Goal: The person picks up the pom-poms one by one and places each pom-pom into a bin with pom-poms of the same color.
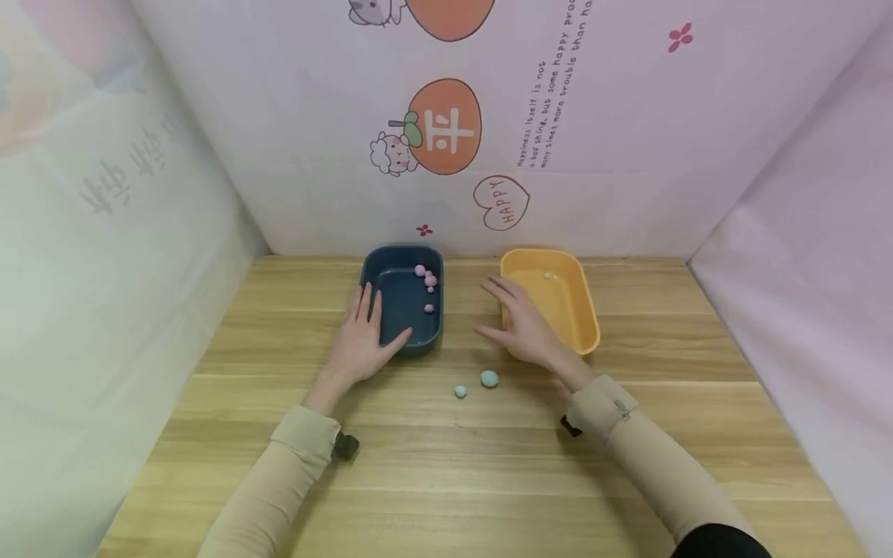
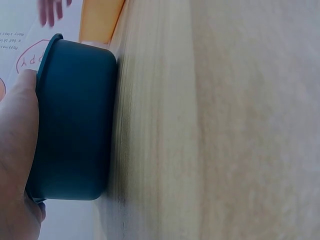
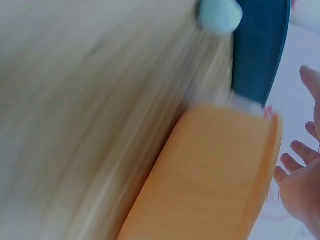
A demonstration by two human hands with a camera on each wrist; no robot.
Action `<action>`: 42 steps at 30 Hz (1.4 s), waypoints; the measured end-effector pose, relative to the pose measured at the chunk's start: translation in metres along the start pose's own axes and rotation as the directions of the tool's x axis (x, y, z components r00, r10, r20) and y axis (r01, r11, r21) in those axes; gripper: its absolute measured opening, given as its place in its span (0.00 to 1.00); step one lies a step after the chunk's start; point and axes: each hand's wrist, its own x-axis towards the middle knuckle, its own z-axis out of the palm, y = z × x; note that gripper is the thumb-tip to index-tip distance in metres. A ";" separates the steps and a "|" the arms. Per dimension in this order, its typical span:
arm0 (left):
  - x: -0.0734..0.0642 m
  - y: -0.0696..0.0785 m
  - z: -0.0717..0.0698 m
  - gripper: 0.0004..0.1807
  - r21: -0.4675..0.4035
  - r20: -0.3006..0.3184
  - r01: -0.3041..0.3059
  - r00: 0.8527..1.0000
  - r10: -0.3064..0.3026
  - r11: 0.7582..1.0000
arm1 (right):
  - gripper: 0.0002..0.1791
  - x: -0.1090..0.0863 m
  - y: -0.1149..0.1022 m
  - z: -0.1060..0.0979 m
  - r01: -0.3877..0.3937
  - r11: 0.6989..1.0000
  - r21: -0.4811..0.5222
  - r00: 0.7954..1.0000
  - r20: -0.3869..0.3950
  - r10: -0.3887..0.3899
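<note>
Left hand (image 1: 361,339): fingers spread at blue bin's (image 1: 402,306) rim
Right hand (image 1: 525,325): fingers spread, right of blue bin, by yellow bin (image 1: 563,302)

Gap between blue bin (image 1: 399,301) and yellow bin (image 1: 562,307), right hand (image 1: 523,324) partly obstructing

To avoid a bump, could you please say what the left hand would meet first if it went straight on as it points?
Probably the far wall of the blue tray; if the left hand is above that, the backdrop. Height is hard to judge here.
</note>
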 end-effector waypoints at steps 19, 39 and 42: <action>-0.004 0.002 0.000 0.60 -0.018 0.000 0.002 1.000 -0.002 1.000 | 0.63 -0.061 0.076 -0.060 -0.209 0.965 -0.156 0.974 0.052 0.219; -0.005 0.003 0.000 0.59 -0.080 -0.011 0.015 1.000 -0.015 0.997 | 0.57 -0.069 0.093 -0.062 -0.241 0.921 -0.305 0.954 0.100 0.283; -0.005 0.004 0.000 0.58 -0.090 -0.010 0.017 1.000 -0.018 0.996 | 0.57 -0.070 0.094 -0.062 -0.234 0.919 -0.318 0.954 0.106 0.280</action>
